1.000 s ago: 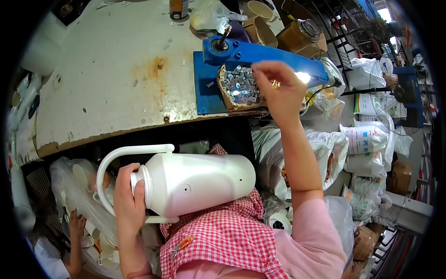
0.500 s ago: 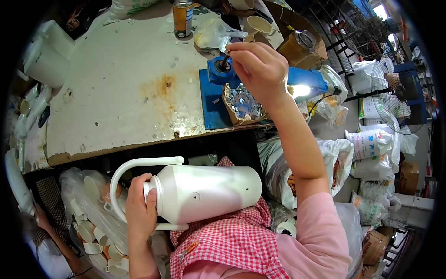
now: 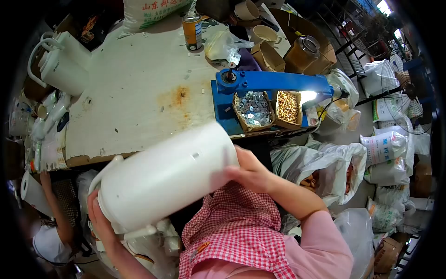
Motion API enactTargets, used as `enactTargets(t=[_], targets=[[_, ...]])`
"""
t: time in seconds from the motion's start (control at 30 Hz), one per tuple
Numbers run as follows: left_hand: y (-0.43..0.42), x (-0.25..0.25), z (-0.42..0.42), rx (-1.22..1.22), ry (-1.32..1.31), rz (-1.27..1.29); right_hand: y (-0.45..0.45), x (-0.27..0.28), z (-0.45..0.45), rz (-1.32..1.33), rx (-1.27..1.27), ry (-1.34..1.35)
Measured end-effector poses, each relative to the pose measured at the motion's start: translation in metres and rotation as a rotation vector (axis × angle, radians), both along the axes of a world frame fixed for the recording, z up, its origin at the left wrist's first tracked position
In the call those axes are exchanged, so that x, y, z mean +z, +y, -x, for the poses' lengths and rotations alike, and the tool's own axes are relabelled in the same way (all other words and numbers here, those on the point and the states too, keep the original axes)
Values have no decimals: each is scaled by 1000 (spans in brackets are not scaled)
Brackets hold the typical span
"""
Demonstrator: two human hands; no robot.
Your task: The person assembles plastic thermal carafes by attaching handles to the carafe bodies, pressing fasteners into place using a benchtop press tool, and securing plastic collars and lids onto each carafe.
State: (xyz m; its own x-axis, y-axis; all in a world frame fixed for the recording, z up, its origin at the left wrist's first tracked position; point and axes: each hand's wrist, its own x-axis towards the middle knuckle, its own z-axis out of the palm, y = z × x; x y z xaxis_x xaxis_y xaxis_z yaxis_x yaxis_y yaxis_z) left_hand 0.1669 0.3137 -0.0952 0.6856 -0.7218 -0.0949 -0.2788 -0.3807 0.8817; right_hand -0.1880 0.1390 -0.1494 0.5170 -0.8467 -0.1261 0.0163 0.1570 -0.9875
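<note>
A white thermos jug shell lies on its side in both my hands, raised in front of the table's near edge. My left hand is closed around its neck end, by the curved white handle. At the wide bottom end my right hand grips the shell, thumb on its side. Beyond it stands a blue hand press. On the press base are an open box of grey metal washers and a box of brass-coloured rivets.
Another white jug stands at the table's far left. A spray can and a plastic bag sit behind the press. White sacks stand on the floor at right. A person works at lower left, with another white shell.
My right hand has come down from the top of the press onto the shell's bottom end. The shell has been lifted and tilted, its bottom end now higher and nearer the table.
</note>
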Motion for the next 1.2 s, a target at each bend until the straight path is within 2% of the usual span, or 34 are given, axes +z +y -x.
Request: enactTargets(t=[0.07,0.1,0.17,0.2,0.27,0.3,0.4,0.43,0.5,0.6,0.8,1.2], targets=[[-12,-13,-18,144,-79,-5,-13,23,-29,94,-93,13],[-23,-10,-22,143,-92,3,-30,34,-34,163,-88,5],[-55,0,-27,-23,-499,-45,-62,41,-45,191,-108,-163],[-70,2,-35,-21,-505,-40,-74,47,-45,185,-119,-190],[-103,6,-53,-94,60,132,-93,56,-43,214,-179,-287],[-126,16,-31,-106,67,187,-99,61,-32,226,-212,-229],[-180,27,17,-251,42,140,-116,54,14,175,-291,-184],[-195,21,26,-318,2,102,-121,53,32,130,-324,-175],[-226,7,52,-397,79,172,-131,46,63,239,-455,-153],[-253,-10,90,-494,135,264,-141,28,108,220,-518,-228],[-267,-31,134,-548,294,307,-149,8,160,249,-535,-220],[-278,-34,139,-586,256,326,-148,10,162,255,-568,-215]])
